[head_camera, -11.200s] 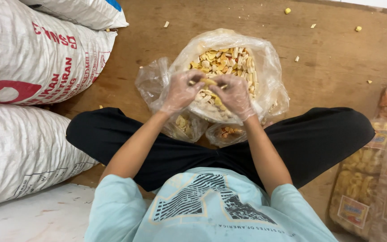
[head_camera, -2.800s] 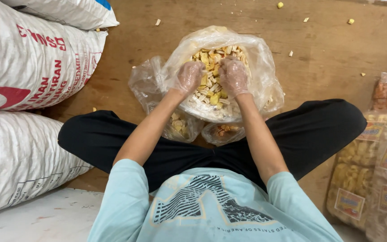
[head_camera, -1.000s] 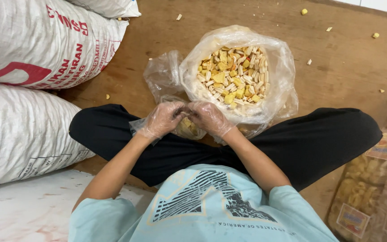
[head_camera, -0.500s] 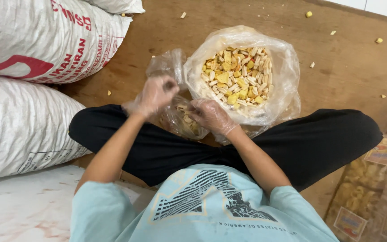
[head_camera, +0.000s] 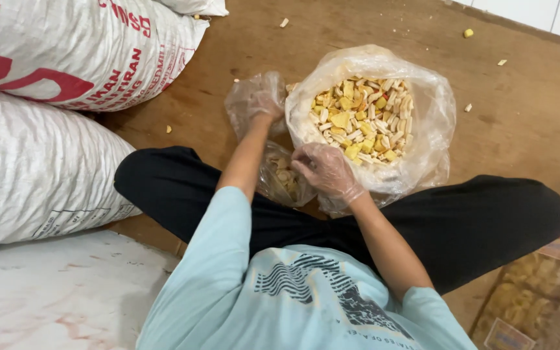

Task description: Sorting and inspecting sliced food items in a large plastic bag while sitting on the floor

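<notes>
A large clear plastic bag (head_camera: 426, 139) full of yellow and white snack pieces (head_camera: 364, 116) stands open on the brown floor between my crossed legs. My left hand (head_camera: 264, 105), in a thin clear glove, pinches the top of a small clear plastic bag (head_camera: 283, 178) and pulls it upward. That small bag holds a portion of the snack pieces. My right hand (head_camera: 325, 170), also gloved, grips the small bag's side just beside the big bag.
Two big white woven sacks (head_camera: 40, 110) with red print lie stacked at my left. Packed snack bags (head_camera: 539, 304) lie at the lower right. Loose crumbs (head_camera: 468, 32) dot the brown floor. A white stained surface (head_camera: 46, 298) is at the lower left.
My hands left the big bag's contents and came down to the small bag. My left hand then rose, stretching the small bag's top upward beside the big bag.
</notes>
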